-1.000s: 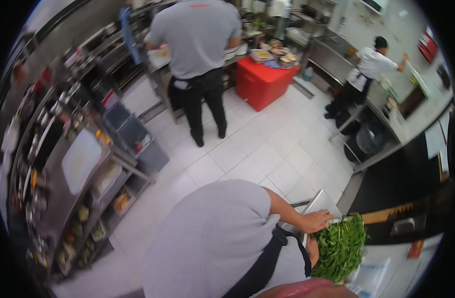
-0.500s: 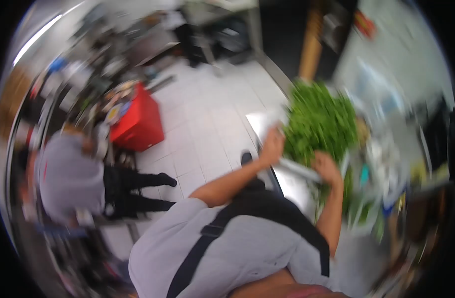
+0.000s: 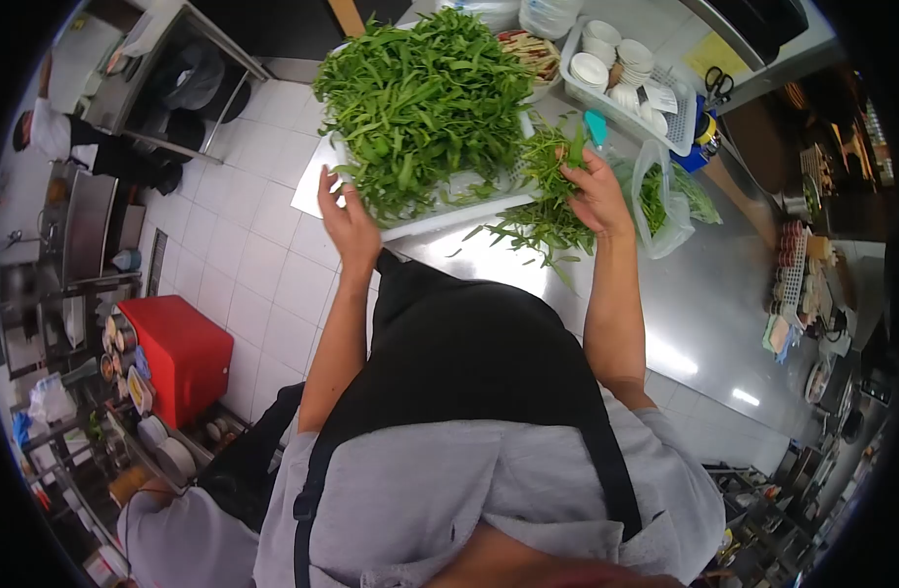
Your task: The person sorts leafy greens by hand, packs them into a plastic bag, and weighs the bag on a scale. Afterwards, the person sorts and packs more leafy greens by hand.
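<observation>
Stainless worktop (image 3: 704, 284) runs down the right of my feed, bright with glare, and pale tiled floor (image 3: 263, 196) opens out on the left, where a red box (image 3: 180, 358) stands well apart from the work. I have one co-worker in white (image 3: 52, 132) at the far left and another in grey (image 3: 190, 539) low in the left corner.

Leafy greens (image 3: 420, 98) are heaped in a white tray (image 3: 459, 214) at the worktop's left end, spilling over its rim. My left hand (image 3: 353, 227) is at the tray's near left corner, fingers parted and holding nothing I can see (whether they touch the rim I cannot tell from here). My right hand (image 3: 601, 201) pinches some loose sprigs (image 3: 557, 220) by the tray's right side; more lie below it on the steel.

Just beside that hand, a clear bag (image 3: 670, 211) with greens inside crowds the right. Beyond are a small teal thing (image 3: 595, 125) and a white basket (image 3: 675, 127) of stacked white dishes (image 3: 592, 69), with scissors (image 3: 717, 83) past its far side
</observation>
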Demonstrator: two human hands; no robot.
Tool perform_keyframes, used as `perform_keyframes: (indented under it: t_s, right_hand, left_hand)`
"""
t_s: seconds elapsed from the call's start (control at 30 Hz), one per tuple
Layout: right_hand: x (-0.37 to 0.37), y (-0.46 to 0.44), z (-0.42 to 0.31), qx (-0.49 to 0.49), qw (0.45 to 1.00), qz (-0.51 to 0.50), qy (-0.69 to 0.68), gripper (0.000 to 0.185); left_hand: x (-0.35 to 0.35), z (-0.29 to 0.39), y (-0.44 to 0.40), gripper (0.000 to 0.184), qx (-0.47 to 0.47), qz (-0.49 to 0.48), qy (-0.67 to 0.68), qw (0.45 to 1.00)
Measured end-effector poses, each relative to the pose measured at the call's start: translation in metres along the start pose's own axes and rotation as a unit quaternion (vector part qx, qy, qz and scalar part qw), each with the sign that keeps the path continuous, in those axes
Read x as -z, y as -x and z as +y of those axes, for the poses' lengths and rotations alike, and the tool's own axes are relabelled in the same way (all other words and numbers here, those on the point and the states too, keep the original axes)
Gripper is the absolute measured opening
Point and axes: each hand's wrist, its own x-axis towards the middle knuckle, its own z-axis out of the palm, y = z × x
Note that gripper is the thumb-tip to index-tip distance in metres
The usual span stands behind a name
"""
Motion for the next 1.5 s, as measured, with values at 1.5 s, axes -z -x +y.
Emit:
perform_keyframes:
  t_s: [1.5]
  right_hand:
    - [0.023,0.067,-0.029,0.099,0.845,0.200,0.487,0.032]
  left_hand:
    - [-0.171,0.122,0.044,0.023,0.045,-0.500,0.102,0.859]
